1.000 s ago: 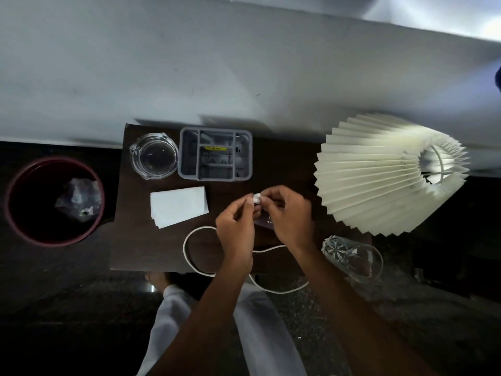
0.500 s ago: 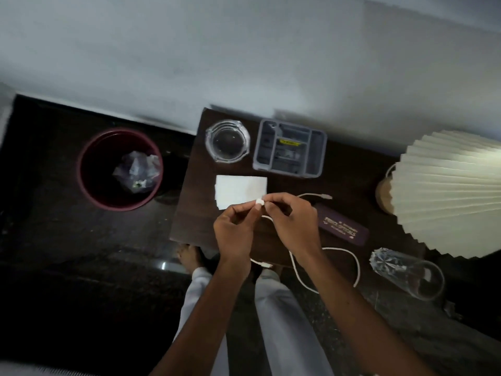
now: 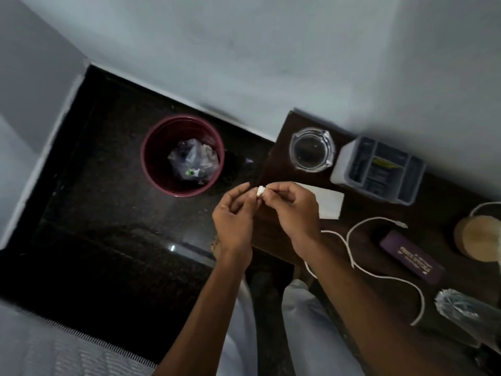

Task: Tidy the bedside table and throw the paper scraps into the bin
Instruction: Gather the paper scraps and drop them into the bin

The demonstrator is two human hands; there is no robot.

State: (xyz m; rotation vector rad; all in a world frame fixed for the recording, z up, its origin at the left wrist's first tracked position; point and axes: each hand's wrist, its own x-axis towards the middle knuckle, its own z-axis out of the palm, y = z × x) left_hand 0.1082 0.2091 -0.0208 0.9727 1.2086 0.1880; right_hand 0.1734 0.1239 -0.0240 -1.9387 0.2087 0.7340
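A small white paper scrap (image 3: 260, 191) is pinched between the thumb and forefinger of my right hand (image 3: 291, 210), at the left edge of the dark wooden bedside table (image 3: 276, 164). My left hand (image 3: 234, 218) is right beside the scrap, its fingers loosely apart and its fingertips close to the paper. The maroon bin (image 3: 151, 169) stands on the dark floor to the left of the table, with a crumpled plastic bag (image 3: 193, 161) inside. A folded white paper (image 3: 329, 203) lies on the table, partly hidden by my right hand.
On the table stand a glass ashtray (image 3: 311, 149), a grey compartment organiser (image 3: 379, 169), a white cable (image 3: 379, 275), a purple case (image 3: 412, 256), a round wooden lamp base (image 3: 477, 237) and a glass on its side (image 3: 461, 308). The wall is behind; grey fabric (image 3: 54, 348) lies bottom left.
The view has swung left, bringing the bin nearer the middle. Both hands have moved with the scrap from over the table's middle to its left edge, and the left fingers have loosened.
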